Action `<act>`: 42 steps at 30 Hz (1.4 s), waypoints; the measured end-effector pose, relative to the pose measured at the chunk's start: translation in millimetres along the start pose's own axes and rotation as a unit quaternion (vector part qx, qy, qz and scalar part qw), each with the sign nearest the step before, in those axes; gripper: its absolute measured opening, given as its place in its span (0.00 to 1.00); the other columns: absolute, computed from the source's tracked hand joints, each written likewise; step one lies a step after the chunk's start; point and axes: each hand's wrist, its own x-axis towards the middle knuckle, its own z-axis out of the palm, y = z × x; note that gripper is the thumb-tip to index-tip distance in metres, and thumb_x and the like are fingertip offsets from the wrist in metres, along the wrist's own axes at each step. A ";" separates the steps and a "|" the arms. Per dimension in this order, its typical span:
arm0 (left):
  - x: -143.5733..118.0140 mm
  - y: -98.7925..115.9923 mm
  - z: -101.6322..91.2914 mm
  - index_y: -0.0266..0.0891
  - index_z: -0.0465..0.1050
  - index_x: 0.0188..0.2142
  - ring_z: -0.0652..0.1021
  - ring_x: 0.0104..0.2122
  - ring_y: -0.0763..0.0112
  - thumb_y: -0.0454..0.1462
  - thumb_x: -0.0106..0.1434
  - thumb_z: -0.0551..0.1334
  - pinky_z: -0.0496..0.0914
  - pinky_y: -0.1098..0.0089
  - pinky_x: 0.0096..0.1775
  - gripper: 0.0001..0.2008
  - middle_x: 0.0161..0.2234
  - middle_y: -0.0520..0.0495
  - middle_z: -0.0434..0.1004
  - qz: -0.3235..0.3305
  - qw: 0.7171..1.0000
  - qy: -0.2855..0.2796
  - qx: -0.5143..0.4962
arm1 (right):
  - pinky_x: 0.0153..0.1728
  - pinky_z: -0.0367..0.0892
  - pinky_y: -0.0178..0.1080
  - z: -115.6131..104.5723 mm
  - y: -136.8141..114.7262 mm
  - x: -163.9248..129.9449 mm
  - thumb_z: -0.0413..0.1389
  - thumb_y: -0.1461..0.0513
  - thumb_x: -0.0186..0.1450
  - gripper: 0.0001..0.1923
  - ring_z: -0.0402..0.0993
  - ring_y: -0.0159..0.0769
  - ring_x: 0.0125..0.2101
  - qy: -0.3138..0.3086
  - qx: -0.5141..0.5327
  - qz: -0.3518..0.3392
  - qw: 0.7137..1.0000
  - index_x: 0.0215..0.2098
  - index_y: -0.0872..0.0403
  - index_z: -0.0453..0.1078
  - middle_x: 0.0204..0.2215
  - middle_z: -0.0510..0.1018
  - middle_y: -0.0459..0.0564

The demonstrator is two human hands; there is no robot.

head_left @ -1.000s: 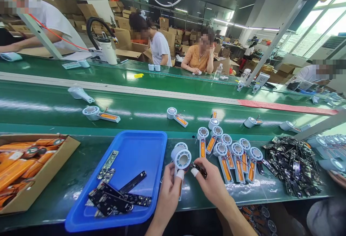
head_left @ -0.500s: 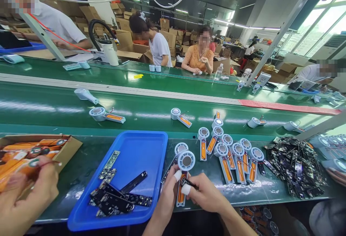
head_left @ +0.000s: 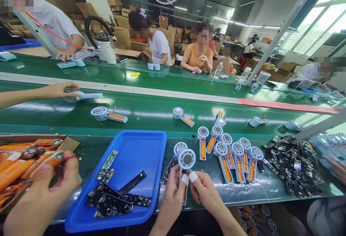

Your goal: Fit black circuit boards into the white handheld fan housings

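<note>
L hand (head_left: 173, 189): fingers clamped on pale-blue fan (head_left: 187, 159), held btwn blue tray (head_left: 140, 149) & other fans (head_left: 238, 149) on bench (head_left: 259, 191). R hand (head_left: 204, 191): at same fan, thumb nr fingers; can't tell if gripping.

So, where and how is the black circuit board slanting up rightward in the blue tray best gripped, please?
Probably pinch the black circuit board by its long edges near its far, right-hand end, from above: it looks thin, and that end lies clear of the other boards.
</note>
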 end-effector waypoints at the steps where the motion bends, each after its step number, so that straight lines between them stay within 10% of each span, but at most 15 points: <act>1: 0.4 -0.1 1.0 0.41 0.66 0.52 0.76 0.56 0.54 0.50 0.62 0.60 0.68 0.57 0.56 0.23 0.54 0.38 0.76 0.002 1.000 0.014 0.013 | 0.15 0.48 0.30 1.1 -1.1 -4.2 0.52 0.36 0.65 0.30 0.51 0.24 0.13 0.015 -0.002 -0.009 1.000 0.26 0.52 0.62 0.13 0.58 0.35; 6: 4.0 2.1 2.5 0.41 0.67 0.49 0.76 0.52 0.54 0.48 0.62 0.56 0.70 0.57 0.52 0.19 0.53 0.38 0.76 0.002 0.992 0.094 0.085 | 0.30 0.67 0.32 6.4 5.2 -25.6 0.56 0.49 0.69 0.24 0.68 0.30 0.27 0.083 -0.090 -0.087 0.989 0.58 0.53 0.67 0.28 0.72 0.43; 12: 3.2 5.2 6.4 0.42 0.65 0.52 0.73 0.58 0.53 0.47 0.63 0.57 0.66 0.56 0.58 0.20 0.56 0.39 0.74 -0.018 0.998 0.056 0.011 | 0.52 0.73 0.44 9.2 27.0 -22.7 0.50 0.57 0.73 0.22 0.77 0.44 0.51 0.167 -0.197 -0.172 0.951 0.63 0.51 0.68 0.53 0.79 0.58; 19: -1.2 -9.7 23.5 0.40 0.53 0.61 0.58 0.68 0.51 0.51 0.66 0.56 0.53 0.52 0.66 0.30 0.67 0.32 0.58 0.018 0.997 0.076 0.006 | 0.31 0.78 0.39 14.7 35.9 -18.2 0.43 0.66 0.72 0.30 0.82 0.43 0.33 0.199 -0.440 -0.214 0.849 0.72 0.50 0.54 0.40 0.82 0.57; 28: -5.2 -12.8 27.0 0.40 0.58 0.58 0.67 0.64 0.51 0.53 0.64 0.58 0.61 0.55 0.62 0.30 0.63 0.32 0.66 -0.027 0.999 0.021 -0.024 | 0.17 0.67 0.33 -1.7 46.2 -27.7 0.53 0.71 0.61 0.43 0.77 0.41 0.17 0.119 -0.671 -0.159 0.714 0.73 0.56 0.49 0.27 0.82 0.54; 31: -7.9 -15.1 28.6 0.40 0.58 0.58 0.73 0.60 0.53 0.53 0.65 0.56 0.66 0.58 0.59 0.29 0.58 0.33 0.72 -0.030 0.999 0.016 -0.043 | 0.18 0.70 0.34 -9.2 50.4 -28.8 0.52 0.69 0.62 0.43 0.78 0.42 0.18 0.105 -0.659 -0.184 0.722 0.74 0.57 0.46 0.29 0.83 0.56; 36: -12.1 -15.5 34.3 0.42 0.63 0.57 0.72 0.61 0.58 0.51 0.67 0.54 0.64 0.61 0.60 0.23 0.60 0.38 0.72 -0.015 0.998 0.060 -0.021 | 0.36 0.80 0.42 -6.8 66.2 -22.5 0.46 0.69 0.63 0.46 0.81 0.52 0.49 0.143 -0.586 -0.236 0.762 0.75 0.59 0.30 0.58 0.74 0.67; 42: -14.2 -12.0 30.9 0.41 0.66 0.54 0.75 0.57 0.57 0.50 0.67 0.54 0.67 0.61 0.57 0.22 0.55 0.38 0.76 -0.022 0.999 0.024 0.014 | 0.33 0.81 0.44 1.5 80.5 -21.8 0.46 0.67 0.68 0.42 0.84 0.51 0.40 0.205 -0.522 -0.218 0.799 0.75 0.57 0.30 0.55 0.77 0.65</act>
